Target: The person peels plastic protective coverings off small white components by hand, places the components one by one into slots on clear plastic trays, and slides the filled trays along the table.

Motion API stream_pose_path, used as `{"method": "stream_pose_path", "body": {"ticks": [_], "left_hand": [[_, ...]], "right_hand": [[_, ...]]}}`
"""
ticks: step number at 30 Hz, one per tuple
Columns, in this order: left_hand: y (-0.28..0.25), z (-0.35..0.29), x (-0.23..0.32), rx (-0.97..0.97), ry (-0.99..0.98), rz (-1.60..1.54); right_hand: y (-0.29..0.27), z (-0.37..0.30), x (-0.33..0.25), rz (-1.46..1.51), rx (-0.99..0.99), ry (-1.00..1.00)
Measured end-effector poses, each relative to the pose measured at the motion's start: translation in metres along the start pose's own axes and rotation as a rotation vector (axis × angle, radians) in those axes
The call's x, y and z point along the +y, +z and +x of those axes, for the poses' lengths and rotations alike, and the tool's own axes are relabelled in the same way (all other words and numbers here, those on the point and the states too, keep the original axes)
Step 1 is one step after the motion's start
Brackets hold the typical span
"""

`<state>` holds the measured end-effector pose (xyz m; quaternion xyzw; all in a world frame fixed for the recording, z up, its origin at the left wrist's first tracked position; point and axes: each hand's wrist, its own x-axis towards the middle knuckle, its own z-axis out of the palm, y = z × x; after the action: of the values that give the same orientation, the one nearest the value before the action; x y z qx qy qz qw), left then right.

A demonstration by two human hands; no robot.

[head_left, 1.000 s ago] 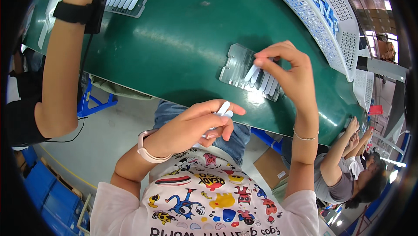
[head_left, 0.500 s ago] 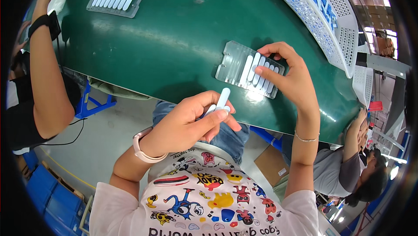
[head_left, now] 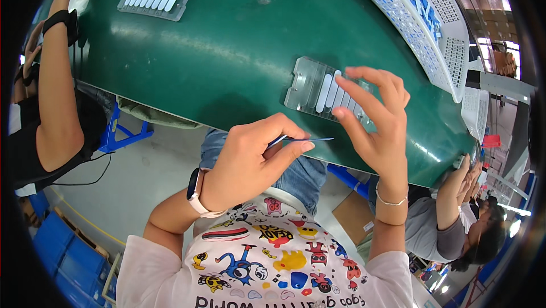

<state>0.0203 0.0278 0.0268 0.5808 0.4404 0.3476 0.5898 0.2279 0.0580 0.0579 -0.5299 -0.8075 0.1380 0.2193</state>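
My left hand (head_left: 259, 146) pinches a few flat, round-ended strips (head_left: 319, 139) above the table's near edge; one now shows edge-on as a thin blue line. My right hand (head_left: 378, 114) hovers over the right end of a clear plastic tray (head_left: 305, 77), thumb and fingers apart, with nothing visible between them. Several pale strips (head_left: 324, 93) lie side by side in the tray's slots. The slots at its left end hold no strips. My right fingers hide part of the row.
A second clear tray (head_left: 177, 11) with a row of pale strips lies at the far left of the green table (head_left: 227, 40). A white perforated basket (head_left: 398, 21) of blue-and-white strips stands at the right. Co-workers' arms (head_left: 60, 92) reach in from both sides.
My right hand has lifted off the tray's strips, its fingers spreading, and moved slightly nearer me. My left hand has turned, bringing its strip from face-on to edge-on.
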Motion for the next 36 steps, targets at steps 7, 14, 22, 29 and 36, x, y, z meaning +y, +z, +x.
{"method": "stream_pose_path", "body": {"ticks": [7, 14, 22, 29, 36], "left_hand": [[-0.002, 0.000, 0.001, 0.018, 0.016, 0.042], [0.003, 0.002, -0.011, 0.164, 0.601, 0.300], [0.001, -0.003, 0.001, 0.188, 0.349, 0.040], [-0.016, 0.000, -0.004, -0.007, 0.239, -0.105], [-0.021, -0.001, -0.003, -0.125, 0.150, -0.147]], "right_hand": [[0.011, -0.029, 0.001, -0.526, -0.014, -0.150], [0.008, -0.040, -0.012, -0.070, 0.188, -0.168], [0.005, -0.056, -0.016, -0.182, 0.346, -0.510], [0.013, -0.058, -0.015, -0.313, 0.471, -0.597], [0.009, -0.051, -0.014, -0.150, 0.438, -0.598]]}}
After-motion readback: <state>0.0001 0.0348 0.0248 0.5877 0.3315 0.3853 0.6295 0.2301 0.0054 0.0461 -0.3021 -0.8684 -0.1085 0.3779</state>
